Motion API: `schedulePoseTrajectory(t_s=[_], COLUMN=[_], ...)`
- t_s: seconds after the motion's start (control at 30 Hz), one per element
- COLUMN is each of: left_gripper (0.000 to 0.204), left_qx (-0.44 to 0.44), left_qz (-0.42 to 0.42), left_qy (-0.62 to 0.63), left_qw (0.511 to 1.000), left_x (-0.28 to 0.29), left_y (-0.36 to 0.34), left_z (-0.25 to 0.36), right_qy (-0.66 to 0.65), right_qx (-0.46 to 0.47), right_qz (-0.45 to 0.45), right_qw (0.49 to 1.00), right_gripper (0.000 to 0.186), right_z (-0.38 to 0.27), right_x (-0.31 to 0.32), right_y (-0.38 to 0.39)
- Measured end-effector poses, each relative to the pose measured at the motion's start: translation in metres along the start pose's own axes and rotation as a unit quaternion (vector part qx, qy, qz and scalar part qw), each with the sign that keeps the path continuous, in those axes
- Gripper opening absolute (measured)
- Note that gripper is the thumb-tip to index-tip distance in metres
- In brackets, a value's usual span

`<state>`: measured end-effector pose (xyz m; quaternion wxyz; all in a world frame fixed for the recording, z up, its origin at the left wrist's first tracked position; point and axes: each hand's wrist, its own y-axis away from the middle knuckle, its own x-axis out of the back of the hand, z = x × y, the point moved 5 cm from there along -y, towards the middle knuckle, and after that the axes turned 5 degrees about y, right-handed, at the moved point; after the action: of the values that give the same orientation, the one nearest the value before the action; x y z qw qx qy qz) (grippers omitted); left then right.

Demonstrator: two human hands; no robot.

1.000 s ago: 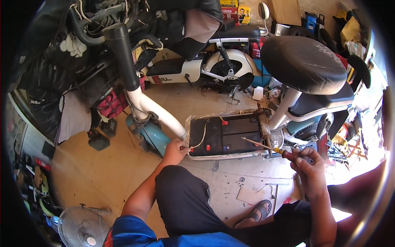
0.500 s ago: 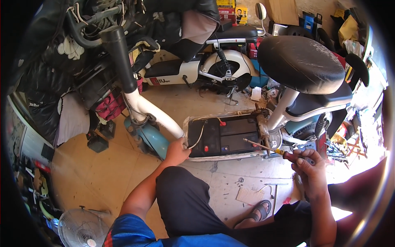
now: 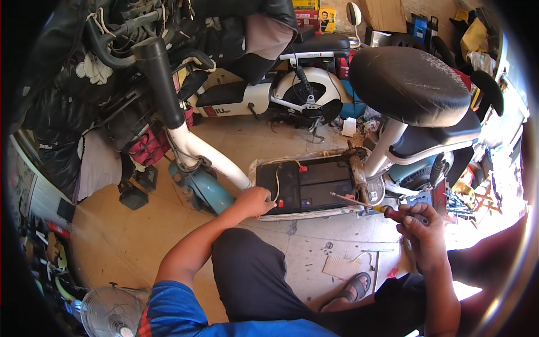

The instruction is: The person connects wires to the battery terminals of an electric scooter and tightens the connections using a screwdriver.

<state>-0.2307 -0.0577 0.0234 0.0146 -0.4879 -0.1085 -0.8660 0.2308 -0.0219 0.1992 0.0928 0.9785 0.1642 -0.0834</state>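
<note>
In front of me is an electric scooter with its floor compartment (image 3: 320, 215) open. Dark batteries (image 3: 323, 175) lie in it, with red terminal caps on top. My left hand (image 3: 254, 202) reaches over the compartment's near left corner. Its fingers are pinched on the lower end of a pale wire (image 3: 278, 182), close beside a red terminal cap (image 3: 281, 203). At the right, my right hand (image 3: 422, 224) grips a screwdriver (image 3: 393, 214) by its red and yellow handle. The shaft points left, its tip above the batteries' right part.
The scooter's white tube (image 3: 205, 151) rises at the left and its black seat (image 3: 410, 87) at the right. Another white scooter (image 3: 236, 101) stands behind. A fan (image 3: 109, 312) is at the lower left. Cardboard (image 3: 341, 267) lies near my sandalled foot (image 3: 353, 287).
My left hand has moved right, bringing the pale wire's lower end from the compartment's left edge to beside the red terminal cap. The right hand and screwdriver have barely moved.
</note>
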Motion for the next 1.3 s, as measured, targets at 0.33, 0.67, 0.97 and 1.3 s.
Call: schedulePoseTrajectory(t_s=[0.33, 0.67, 0.97, 1.3], left_gripper=[0.029, 0.022, 0.019, 0.022], left_qx=[0.151, 0.065, 0.033, -0.084], left_qz=[0.126, 0.235, 0.185, 0.100], left_qy=[0.284, 0.260, 0.295, 0.150], left_qw=[0.938, 0.935, 0.937, 0.980], left_x=[-0.014, -0.021, -0.016, 0.011], left_y=[0.009, 0.021, 0.035, 0.051], left_z=[-0.065, -0.077, -0.081, -0.046], right_qy=[-0.025, 0.024, 0.027, 0.026], right_qx=[0.022, 0.004, 0.001, -0.009], right_qz=[0.022, -0.008, -0.001, 0.005], right_qw=[0.999, 1.000, 1.000, 1.000], right_gripper=[0.022, 0.025, 0.025, 0.024], right_z=[-0.002, -0.001, 0.001, 0.007], right_x=[0.008, -0.005, -0.007, -0.010], right_y=[0.003, 0.000, 0.001, -0.003])
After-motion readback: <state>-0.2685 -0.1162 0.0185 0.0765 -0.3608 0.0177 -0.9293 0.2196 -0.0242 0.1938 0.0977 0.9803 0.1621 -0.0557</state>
